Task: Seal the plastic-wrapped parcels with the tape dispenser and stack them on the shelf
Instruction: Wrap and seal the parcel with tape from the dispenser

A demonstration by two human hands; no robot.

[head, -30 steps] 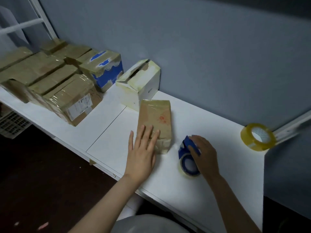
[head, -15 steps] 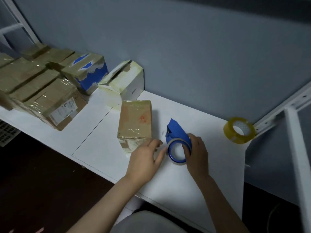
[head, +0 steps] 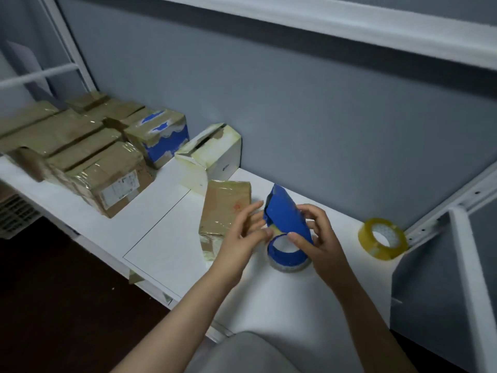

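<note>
Our right hand [head: 321,238] is curled round the blue tape dispenser [head: 285,219], thumb on its near face and fingers hooked over the far side. The dispenser stands tilted, its pointed end up and its ring of tape low against the white shelf [head: 161,238]; we cannot tell whether the ring rests on the surface. Our left hand [head: 240,235] is spread with its fingers nearly straight. Its thumb tip touches the dispenser's lower edge, and it grips nothing we can make out.

Just left of the dispenser, partly behind the left fingers, 1 brown plastic-wrapped parcel [head: 228,205] lies flat on the shelf at the centre of the frame. Behind it, against the grey wall [head: 295,117], sits a white box [head: 215,154] with yellowed tape, and a blue-and-white box [head: 164,135] stands beside that. In the upper left of the frame, wrapped brown parcels [head: 80,141] lie packed close together, the nearest bearing a white label [head: 118,188]. At the right edge of the shelf a yellow tape roll [head: 382,239] lies near the white frame post [head: 473,278].
</note>
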